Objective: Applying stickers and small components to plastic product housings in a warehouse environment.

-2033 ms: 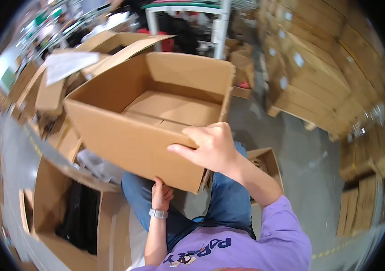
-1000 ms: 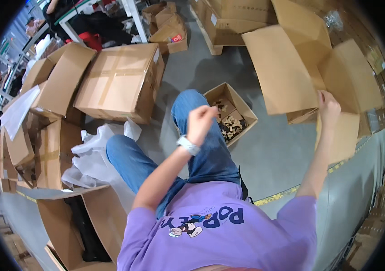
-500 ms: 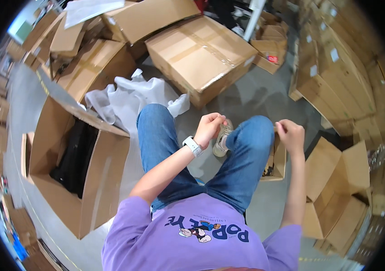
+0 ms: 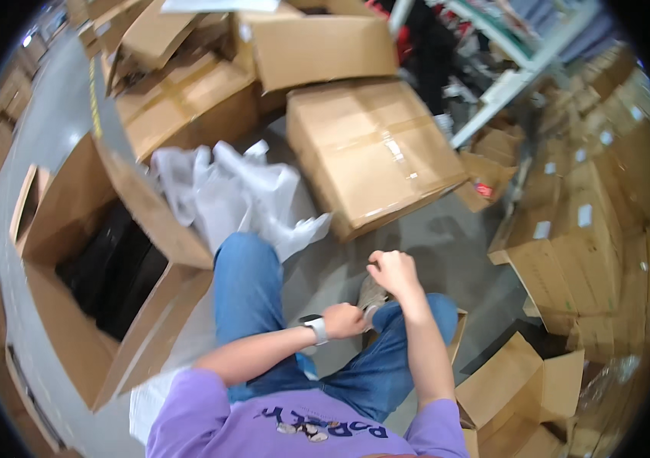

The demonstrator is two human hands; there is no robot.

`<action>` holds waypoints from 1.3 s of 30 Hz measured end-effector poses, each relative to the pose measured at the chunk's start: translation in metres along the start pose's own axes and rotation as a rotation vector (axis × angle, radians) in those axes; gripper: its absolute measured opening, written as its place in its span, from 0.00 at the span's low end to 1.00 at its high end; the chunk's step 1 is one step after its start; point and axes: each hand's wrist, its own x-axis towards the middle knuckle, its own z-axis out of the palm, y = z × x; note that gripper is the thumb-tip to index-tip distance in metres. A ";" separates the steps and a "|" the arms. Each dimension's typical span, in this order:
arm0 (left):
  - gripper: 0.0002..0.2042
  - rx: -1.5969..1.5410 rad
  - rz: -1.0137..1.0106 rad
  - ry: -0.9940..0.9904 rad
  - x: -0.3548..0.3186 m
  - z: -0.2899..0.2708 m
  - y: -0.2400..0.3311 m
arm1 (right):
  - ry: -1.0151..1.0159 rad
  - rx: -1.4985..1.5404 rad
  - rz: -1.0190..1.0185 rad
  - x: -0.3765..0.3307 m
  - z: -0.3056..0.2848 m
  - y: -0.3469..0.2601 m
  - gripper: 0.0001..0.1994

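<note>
Several cardboard boxes are lying about the floor: a sealed box, then an open box holding dark goods, seemingly still unemptied. White wrapping is lying discarded between them. Both hands are curling half-closed above the knees, left hand and right hand; whether either grip is holding anything, I cannot tell.

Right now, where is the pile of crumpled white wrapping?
In the head view, the crumpled white wrapping lies on the floor left of centre, between the open carton of black items and the sealed taped carton, just beyond the person's left knee.
</note>
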 end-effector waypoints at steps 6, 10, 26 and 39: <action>0.13 0.162 0.146 -0.153 -0.024 0.013 0.009 | -0.601 0.129 -0.015 0.050 0.017 -0.023 0.21; 0.10 0.134 0.208 -0.136 -0.030 -0.001 0.010 | -0.474 -0.041 -0.302 0.108 0.072 -0.058 0.43; 0.14 -0.258 -0.385 -0.365 0.000 -0.071 0.018 | -0.939 0.306 -0.395 0.280 0.344 -0.086 0.39; 0.09 -0.642 -0.186 -0.106 -0.004 -0.076 0.081 | -1.144 0.580 -0.428 0.027 0.208 -0.051 0.19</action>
